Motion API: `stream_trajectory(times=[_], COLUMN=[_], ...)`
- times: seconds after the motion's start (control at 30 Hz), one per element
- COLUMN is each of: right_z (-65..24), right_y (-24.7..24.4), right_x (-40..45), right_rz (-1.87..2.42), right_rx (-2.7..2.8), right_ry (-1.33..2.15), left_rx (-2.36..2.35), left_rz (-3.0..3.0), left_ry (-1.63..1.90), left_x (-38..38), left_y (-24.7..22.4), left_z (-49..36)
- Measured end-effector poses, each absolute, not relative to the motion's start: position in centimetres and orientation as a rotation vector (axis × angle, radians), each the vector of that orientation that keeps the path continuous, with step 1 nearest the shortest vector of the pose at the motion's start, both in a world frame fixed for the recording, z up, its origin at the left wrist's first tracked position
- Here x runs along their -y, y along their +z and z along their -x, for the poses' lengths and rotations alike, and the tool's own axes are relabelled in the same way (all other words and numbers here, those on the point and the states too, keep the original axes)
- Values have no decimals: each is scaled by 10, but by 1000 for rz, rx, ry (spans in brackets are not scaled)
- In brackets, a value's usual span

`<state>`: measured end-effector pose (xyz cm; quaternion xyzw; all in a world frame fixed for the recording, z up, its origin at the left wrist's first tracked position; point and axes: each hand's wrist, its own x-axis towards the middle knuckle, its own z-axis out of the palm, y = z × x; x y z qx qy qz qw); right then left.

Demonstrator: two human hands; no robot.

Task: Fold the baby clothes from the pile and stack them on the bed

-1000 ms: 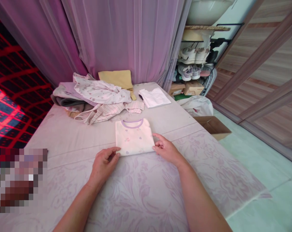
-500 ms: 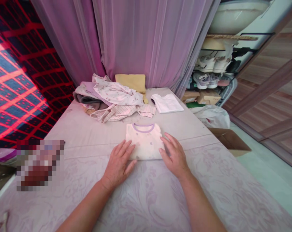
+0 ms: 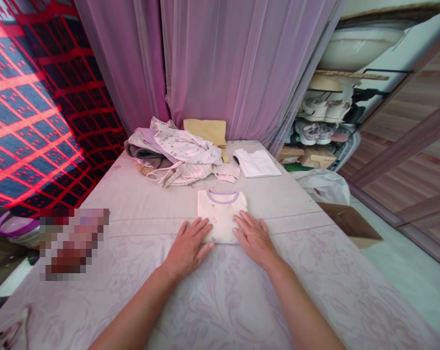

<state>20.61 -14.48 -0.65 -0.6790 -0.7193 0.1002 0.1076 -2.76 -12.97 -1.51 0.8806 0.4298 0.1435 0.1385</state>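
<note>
A small cream shirt with a purple neckline [image 3: 221, 216] lies folded on the patterned bed cover [image 3: 220, 291], collar away from me. My left hand [image 3: 188, 245] rests flat on its lower left corner, fingers spread. On the lower right part lies my right hand [image 3: 254, 238], palm down, its fingers slightly apart. Neither hand grips the cloth. Beyond the shirt is a loose heap of clothes [image 3: 186, 143], with a striped garment [image 3: 186, 173] at its front. A folded yellow cloth [image 3: 207, 131] sits behind the heap, and a folded white garment [image 3: 258, 163] is to its right.
Purple curtains [image 3: 220, 63] hang behind the bed. At the right stand a rack with shoes [image 3: 314, 132], a white plastic bag [image 3: 325, 184] and an open cardboard box [image 3: 347, 223]. A blurred-out object [image 3: 76, 243] and a cable [image 3: 25, 321] are at the left.
My right hand has moved inward, further onto the shirt. My left hand stays at the left corner. The whole view has shifted slightly, with things appearing lower and further right.
</note>
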Motion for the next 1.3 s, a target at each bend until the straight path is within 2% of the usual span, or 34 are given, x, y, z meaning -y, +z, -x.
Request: stream_trajectory(times=[0.2, 0.37, 0.5, 0.83, 0.93, 1.03, 1.13, 1.3], right_z=[-196, -188, -190, -193, -195, -190, -181, -173], right_y=[10, -1, -11, -10, -4, -2, -9, -20], right_x=[105, 70, 64, 63, 75, 100, 127, 140], right_rz=[2053, 2110, 2160, 2160, 2104, 1960, 1843, 1888], right_rx=[2036, 2084, 2092, 2078, 2079, 2133, 2229, 2295], right_ry=[143, 249, 352, 365, 300, 63, -64, -40], left_rx=[-1444, -1643, -1656, -1513, -1479, -1429, -1264, -1076], left_rz=[-2464, -2416, -2442, -2295, -2158, -2231, -2489, -2698], left_ry=[493, 266, 139, 278, 495, 605, 508, 330], left_x=[89, 42, 33, 22, 34, 70, 112, 139], left_y=[-10, 3, -3, -12, -15, -21, -23, -18], left_z=[15, -17, -27, -16, 6, 28, 38, 32])
